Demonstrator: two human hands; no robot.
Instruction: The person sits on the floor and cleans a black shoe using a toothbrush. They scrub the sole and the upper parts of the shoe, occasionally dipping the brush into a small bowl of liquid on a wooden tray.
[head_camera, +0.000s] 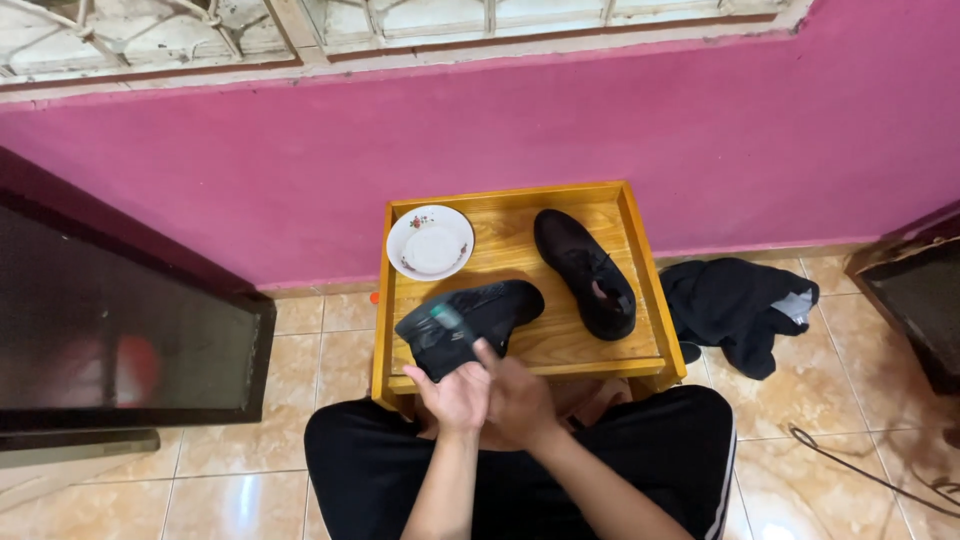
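Two black shoes on wooden tray (640, 270). Near shoe (470, 322) at near-left edge, heel cupped in left hand (452, 396); right hand (515, 395) closed over something small, unidentifiable. Far shoe (583, 270) lies right. Judgement: brace heel firmly, short strokes.

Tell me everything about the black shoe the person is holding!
The held black shoe is a dark sneaker, seemingly fabric, with a blurry greenish patch near its heel. It lies tilted on the front part of the wooden tray table, toe pointing toward the second black shoe. The left hand grips its heel end from below, and the right hand touches it with a raised finger.
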